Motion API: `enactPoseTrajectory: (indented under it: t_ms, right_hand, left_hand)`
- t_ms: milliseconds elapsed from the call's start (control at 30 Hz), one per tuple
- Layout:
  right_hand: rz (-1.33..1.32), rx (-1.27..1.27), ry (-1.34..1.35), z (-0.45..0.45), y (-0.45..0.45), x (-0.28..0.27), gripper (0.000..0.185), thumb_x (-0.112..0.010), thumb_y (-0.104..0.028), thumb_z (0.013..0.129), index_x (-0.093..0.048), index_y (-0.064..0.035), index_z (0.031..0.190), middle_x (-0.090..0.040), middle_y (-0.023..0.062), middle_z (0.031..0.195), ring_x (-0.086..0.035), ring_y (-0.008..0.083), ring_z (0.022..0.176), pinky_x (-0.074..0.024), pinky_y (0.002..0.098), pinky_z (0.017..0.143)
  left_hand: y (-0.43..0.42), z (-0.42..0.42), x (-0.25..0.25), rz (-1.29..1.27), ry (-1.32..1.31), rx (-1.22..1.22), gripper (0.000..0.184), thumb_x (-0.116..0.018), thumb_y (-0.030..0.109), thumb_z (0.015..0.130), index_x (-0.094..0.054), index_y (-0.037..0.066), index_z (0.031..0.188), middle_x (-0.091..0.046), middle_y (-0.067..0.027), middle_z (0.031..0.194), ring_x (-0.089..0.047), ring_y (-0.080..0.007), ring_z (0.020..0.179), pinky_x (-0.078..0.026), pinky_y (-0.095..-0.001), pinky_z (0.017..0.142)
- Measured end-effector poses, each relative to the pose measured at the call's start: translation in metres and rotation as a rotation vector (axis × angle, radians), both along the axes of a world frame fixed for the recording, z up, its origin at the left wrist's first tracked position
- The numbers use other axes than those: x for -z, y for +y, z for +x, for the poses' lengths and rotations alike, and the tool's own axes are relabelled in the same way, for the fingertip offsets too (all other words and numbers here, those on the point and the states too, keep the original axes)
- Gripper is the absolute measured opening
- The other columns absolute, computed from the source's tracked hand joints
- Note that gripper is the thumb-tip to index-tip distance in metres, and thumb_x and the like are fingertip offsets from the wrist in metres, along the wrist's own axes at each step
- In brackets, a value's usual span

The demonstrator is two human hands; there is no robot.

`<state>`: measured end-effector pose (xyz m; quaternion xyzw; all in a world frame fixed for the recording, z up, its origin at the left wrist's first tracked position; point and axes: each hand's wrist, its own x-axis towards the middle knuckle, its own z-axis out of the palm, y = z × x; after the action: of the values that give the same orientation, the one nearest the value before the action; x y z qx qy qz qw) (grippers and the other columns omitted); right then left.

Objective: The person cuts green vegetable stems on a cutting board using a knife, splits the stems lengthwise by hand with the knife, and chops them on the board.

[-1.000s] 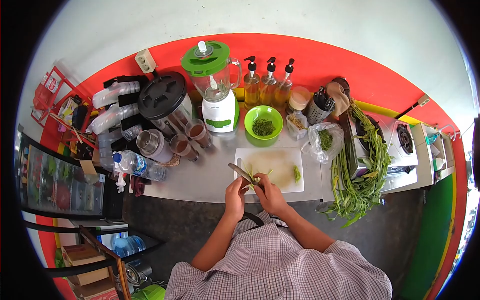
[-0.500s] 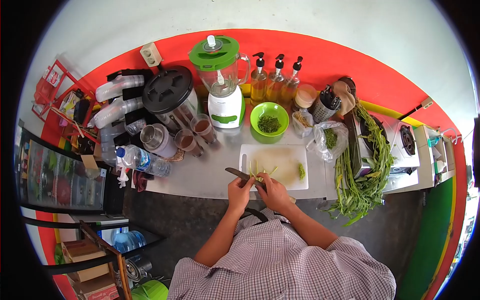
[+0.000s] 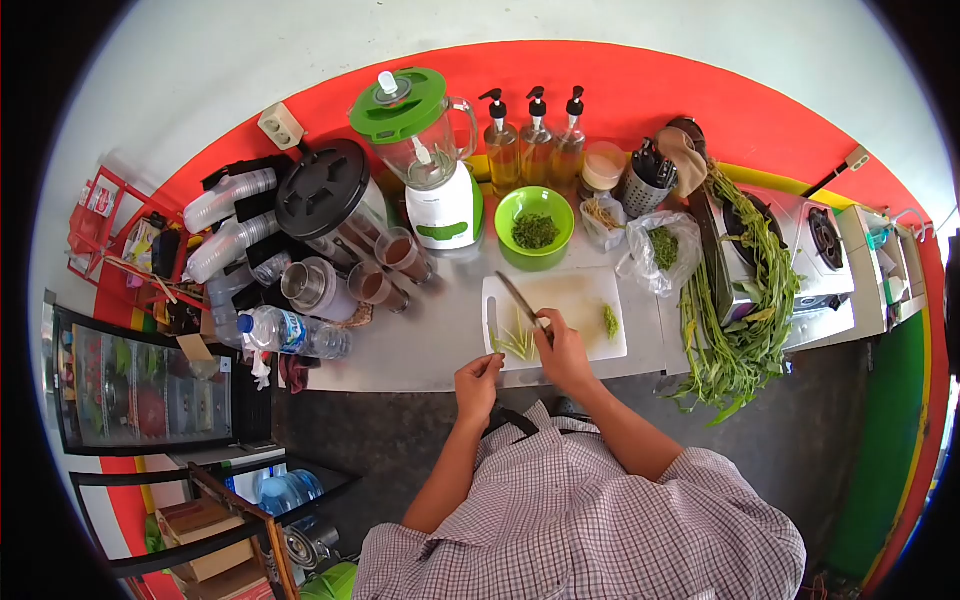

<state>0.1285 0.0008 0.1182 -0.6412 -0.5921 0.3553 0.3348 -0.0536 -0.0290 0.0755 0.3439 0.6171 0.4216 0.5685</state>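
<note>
My right hand (image 3: 565, 358) grips a knife (image 3: 516, 297) by its handle over the white cutting board (image 3: 580, 285). The blade slants away from me, up and to the left. At the board's front left edge is my left hand (image 3: 476, 390), its thumb and fingertips pinched together; whatever is between them is too small to make out. Several pale green stalks (image 3: 514, 345) lie on the board between the two hands. A small heap of light green pieces (image 3: 611, 322) sits at the board's right side.
Behind the board stands a green bowl (image 3: 559, 258) holding chopped greens. A blender (image 3: 442, 215), pump bottles (image 3: 535, 155) and drink cups (image 3: 380, 290) line the counter. To the right, a plastic bag (image 3: 680, 250) and long leafy stems (image 3: 735, 345) hang by the stove (image 3: 820, 270).
My hands have come apart. The knife has swung from pointing left to pointing away from me, now in my right hand alone. My left hand has drawn back slightly towards me.
</note>
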Motion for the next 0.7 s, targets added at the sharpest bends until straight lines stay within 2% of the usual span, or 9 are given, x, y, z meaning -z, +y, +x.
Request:
enactPoseTrajectory:
  t_ms: [67,167,233,267,333,467,533,700]
  right_hand:
    - [-0.050,0.050,0.053,0.008,-0.003,0.016,0.032,-0.061,-0.008,0.093,-0.054,-0.0044,0.123,-0.063,0.0160,0.072,-0.063,0.0365,0.064,-0.0508,0.0442,0.064]
    - [-0.030,0.073,0.072,0.020,-0.016,0.043,0.036,-0.059,-0.004,0.088,-0.054,-0.0019,0.124,-0.062,0.0187,0.072,-0.062,0.0397,0.068,-0.0493,0.0500,0.067]
    - [0.057,-0.003,-0.010,0.028,-0.022,0.052,0.042,-0.058,-0.003,0.086,-0.053,-0.0001,0.127,-0.063,0.0230,0.085,-0.063,0.0406,0.078,-0.0492,0.0509,0.073]
    - [0.055,0.003,-0.013,0.030,-0.024,0.057,0.042,-0.058,-0.003,0.086,-0.053,-0.0001,0.127,-0.063,0.0230,0.085,-0.063,0.0406,0.078,-0.0492,0.0509,0.073]
    - [0.040,0.054,-0.109,0.032,-0.027,0.060,0.041,-0.057,-0.004,0.088,-0.052,0.0003,0.128,-0.061,0.0273,0.099,-0.063,0.0445,0.085,-0.0491,0.0529,0.080]
    - [0.060,0.101,-0.241,0.034,-0.032,0.069,0.041,-0.056,-0.006,0.091,-0.050,-0.0006,0.130,-0.059,0.0297,0.103,-0.062,0.0490,0.087,-0.0503,0.0560,0.081]
    - [-0.035,0.082,-0.299,0.034,-0.037,0.071,0.041,-0.054,-0.008,0.093,-0.047,-0.0023,0.133,-0.057,0.0308,0.106,-0.062,0.0523,0.089,-0.0512,0.0592,0.079]
    - [-0.115,0.082,-0.362,0.022,-0.045,0.064,0.037,-0.051,-0.010,0.096,-0.048,-0.0042,0.131,-0.058,0.0299,0.107,-0.061,0.0510,0.091,-0.0506,0.0577,0.079]
  left_hand:
    - [-0.002,0.000,0.006,-0.001,0.015,0.008,0.025,-0.069,0.017,0.096,-0.074,-0.004,0.109,-0.073,-0.0066,0.094,-0.063,-0.0109,0.086,-0.049,-0.0259,0.080]
    - [-0.006,-0.001,0.025,-0.013,-0.003,-0.008,0.025,-0.069,0.016,0.096,-0.074,-0.005,0.109,-0.074,-0.0069,0.095,-0.064,-0.0098,0.084,-0.049,-0.0246,0.076]
    - [-0.007,-0.004,0.037,-0.062,-0.006,0.020,0.026,-0.068,0.015,0.097,-0.072,-0.004,0.113,-0.073,-0.0064,0.094,-0.063,-0.0113,0.081,-0.049,-0.0247,0.075]
    - [-0.006,-0.004,0.044,-0.064,-0.008,0.025,0.026,-0.068,0.015,0.097,-0.072,-0.004,0.113,-0.073,-0.0064,0.094,-0.063,-0.0113,0.081,-0.049,-0.0247,0.075]
    - [0.000,-0.003,0.050,-0.082,0.031,0.007,0.026,-0.067,0.013,0.096,-0.070,-0.007,0.113,-0.074,-0.0079,0.095,-0.065,-0.0128,0.082,-0.051,-0.0250,0.075]
    - [0.017,0.004,0.056,0.033,0.057,0.011,0.026,-0.067,0.011,0.096,-0.069,-0.009,0.112,-0.074,-0.0100,0.097,-0.068,-0.0146,0.085,-0.053,-0.0261,0.077]
    - [0.021,0.008,0.060,0.041,-0.015,-0.001,0.024,-0.066,0.008,0.096,-0.069,-0.010,0.111,-0.075,-0.0125,0.096,-0.071,-0.0159,0.087,-0.055,-0.0278,0.079]
    - [0.021,0.003,0.065,0.023,-0.035,0.000,0.023,-0.065,0.008,0.096,-0.068,-0.009,0.112,-0.075,-0.0128,0.098,-0.071,-0.0167,0.087,-0.054,-0.0276,0.079]
